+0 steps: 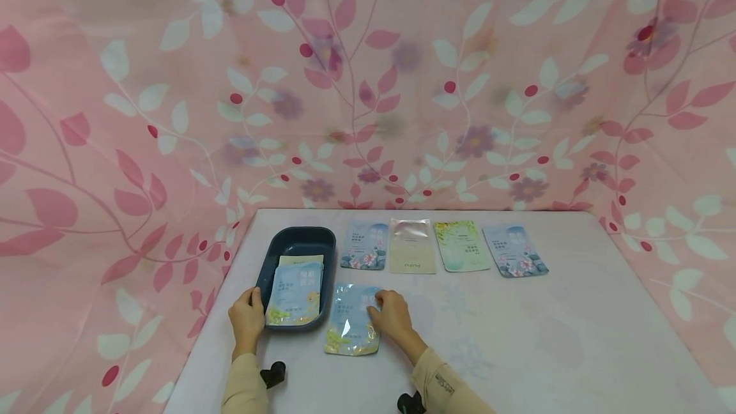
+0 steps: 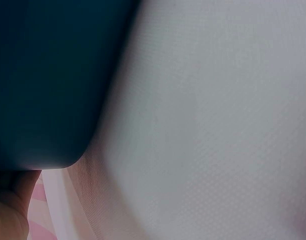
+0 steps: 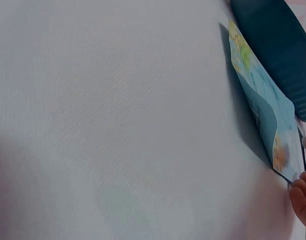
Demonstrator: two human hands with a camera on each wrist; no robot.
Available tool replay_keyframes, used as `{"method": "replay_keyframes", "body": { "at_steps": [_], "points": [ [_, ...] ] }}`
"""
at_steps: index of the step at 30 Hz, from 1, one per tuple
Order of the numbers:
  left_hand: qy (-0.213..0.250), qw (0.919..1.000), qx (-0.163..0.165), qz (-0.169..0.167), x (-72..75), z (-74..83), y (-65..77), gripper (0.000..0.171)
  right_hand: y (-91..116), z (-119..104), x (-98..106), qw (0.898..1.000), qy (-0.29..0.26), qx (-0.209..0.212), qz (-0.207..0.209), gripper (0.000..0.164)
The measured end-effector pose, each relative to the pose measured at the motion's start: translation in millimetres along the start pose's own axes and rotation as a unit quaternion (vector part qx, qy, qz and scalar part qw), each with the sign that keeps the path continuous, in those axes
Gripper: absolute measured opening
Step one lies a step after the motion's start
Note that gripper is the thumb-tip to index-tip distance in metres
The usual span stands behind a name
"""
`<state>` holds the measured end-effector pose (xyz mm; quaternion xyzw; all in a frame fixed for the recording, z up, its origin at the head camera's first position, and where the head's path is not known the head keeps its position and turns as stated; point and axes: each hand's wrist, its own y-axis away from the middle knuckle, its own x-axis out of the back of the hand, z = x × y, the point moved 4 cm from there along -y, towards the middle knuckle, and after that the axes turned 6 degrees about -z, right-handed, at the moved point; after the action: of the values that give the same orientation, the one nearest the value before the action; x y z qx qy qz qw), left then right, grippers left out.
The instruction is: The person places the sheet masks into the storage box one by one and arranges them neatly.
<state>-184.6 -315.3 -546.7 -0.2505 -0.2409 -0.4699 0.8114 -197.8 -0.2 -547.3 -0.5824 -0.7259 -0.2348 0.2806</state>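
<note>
A dark blue oblong tray (image 1: 296, 235) stands at the left of the table, and my left hand (image 1: 247, 319) grips its left side near the front corner. Inside it lies a light blue sachet (image 1: 295, 292) over a pale green one (image 1: 300, 259). Right of the tray is another flat, shiny blue sachet (image 1: 352, 318) with yellow-green flowers along its lower edge. My right hand (image 1: 393, 318) pinches this sachet at its upper right edge. Seen from the right wrist, the sachet (image 3: 265, 107) is bowed and throws a shadow on the table, close beside the tray (image 3: 275, 45).
Behind, a row of sachets runs across the table: a blue one (image 1: 363, 245), a beige one (image 1: 413, 246), a green one (image 1: 462, 246) and another blue one (image 1: 515, 250). White cloth (image 1: 517, 344) covers the table. A pink floral curtain (image 1: 368, 82) hangs round the back and sides.
</note>
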Motion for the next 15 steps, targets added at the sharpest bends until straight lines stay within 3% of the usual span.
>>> {"method": "replay_keyframes", "body": {
  "at_steps": [15],
  "points": [
    [-0.001,0.9998,0.013,-0.014,0.7,-0.2,0.0,0.035,2.7,9.0,-3.6,1.000,-0.015,-0.020,0.013,0.024]
  ]
}}
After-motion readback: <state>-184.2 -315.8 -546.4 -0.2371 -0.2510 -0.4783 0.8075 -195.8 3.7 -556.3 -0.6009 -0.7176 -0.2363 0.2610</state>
